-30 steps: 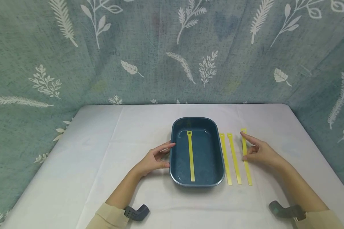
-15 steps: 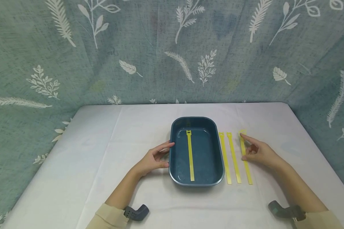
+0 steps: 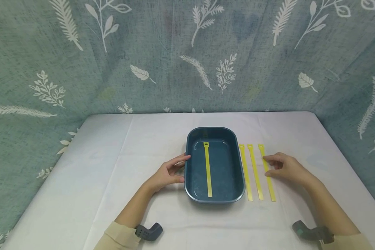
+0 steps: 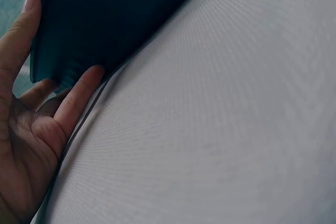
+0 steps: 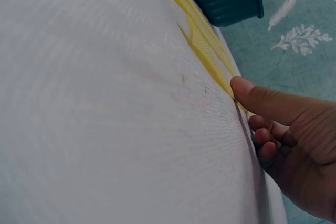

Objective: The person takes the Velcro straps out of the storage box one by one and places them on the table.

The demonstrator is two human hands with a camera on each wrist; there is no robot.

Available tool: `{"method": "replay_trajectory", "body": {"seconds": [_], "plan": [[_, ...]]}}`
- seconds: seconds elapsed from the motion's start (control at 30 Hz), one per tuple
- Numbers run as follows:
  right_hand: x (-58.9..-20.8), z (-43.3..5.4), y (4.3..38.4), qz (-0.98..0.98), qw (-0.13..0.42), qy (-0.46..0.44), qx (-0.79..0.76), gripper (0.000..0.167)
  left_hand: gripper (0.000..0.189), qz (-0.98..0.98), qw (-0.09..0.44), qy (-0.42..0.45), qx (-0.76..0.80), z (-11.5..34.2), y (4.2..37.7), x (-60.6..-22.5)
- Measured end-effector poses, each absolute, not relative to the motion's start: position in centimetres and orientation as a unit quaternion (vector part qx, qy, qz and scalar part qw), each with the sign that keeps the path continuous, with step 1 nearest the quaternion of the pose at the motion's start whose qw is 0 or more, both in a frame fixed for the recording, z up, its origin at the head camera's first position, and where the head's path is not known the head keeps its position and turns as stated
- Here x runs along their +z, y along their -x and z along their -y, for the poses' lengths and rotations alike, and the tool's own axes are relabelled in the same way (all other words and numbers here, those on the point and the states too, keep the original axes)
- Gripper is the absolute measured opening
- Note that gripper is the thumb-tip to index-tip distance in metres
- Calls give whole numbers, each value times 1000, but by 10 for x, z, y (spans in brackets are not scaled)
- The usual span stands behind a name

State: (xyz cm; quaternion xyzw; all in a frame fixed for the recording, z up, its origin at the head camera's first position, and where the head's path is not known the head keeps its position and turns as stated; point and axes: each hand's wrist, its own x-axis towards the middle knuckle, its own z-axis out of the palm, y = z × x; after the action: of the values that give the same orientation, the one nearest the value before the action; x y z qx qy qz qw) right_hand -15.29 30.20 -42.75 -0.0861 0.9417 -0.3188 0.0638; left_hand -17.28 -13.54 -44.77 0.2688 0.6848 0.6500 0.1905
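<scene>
A dark teal rectangular tray [image 3: 226, 173] stands on the white cloth, with one yellow cable tie [image 3: 208, 170], flat and slotted at its head, lying lengthwise inside. My left hand [image 3: 167, 176] rests against the tray's left side, the index fingertip at the rim and the thumb lower down. To the tray's right lie three more ties side by side: a near tie [image 3: 246, 175], a middle tie [image 3: 256, 175] and an outer tie [image 3: 271, 189]. My right hand [image 3: 285, 169] touches the outer tie with spread thumb and index finger; its thumb [image 5: 244, 86] sits at the strip's edge.
White cloth covers the table [image 3: 137, 139]. Behind it and at both sides hangs a green-blue curtain [image 3: 162, 90] with white leaf prints. Dark wrist devices, a left device [image 3: 149, 232] and a right device [image 3: 312, 231], are strapped at the sleeves.
The outer tie's slotted head has shifted left, nearer the other two. My right index finger has slid down from the head toward the strip's middle. The left hand and tray stay put.
</scene>
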Motion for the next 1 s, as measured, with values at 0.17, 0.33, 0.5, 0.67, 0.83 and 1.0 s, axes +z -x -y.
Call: {"method": "replay_trajectory", "body": {"seconds": [0.17,0.33,0.5,0.67,0.83,1.0], "plan": [[-427,-302,155,-940,65,96,-320,66,80,-685,189,-268,650,135,173,-447],[-427,-303,157,-939,75,96,-322,64,79,-689,192,-263,648,135,174,-447],[-428,-305,158,-936,83,93,-328,66,79,-688,196,-261,648,135,173,-446],[-423,-307,159,-931,96,86,-341,72,79,-682,200,-265,652,134,173,-446],[-415,-304,164,-919,109,99,-365,71,79,-683,198,-265,652,135,174,-447],[-404,-298,171,-899,103,137,-403,66,78,-685,197,-266,649,136,174,-448]]}}
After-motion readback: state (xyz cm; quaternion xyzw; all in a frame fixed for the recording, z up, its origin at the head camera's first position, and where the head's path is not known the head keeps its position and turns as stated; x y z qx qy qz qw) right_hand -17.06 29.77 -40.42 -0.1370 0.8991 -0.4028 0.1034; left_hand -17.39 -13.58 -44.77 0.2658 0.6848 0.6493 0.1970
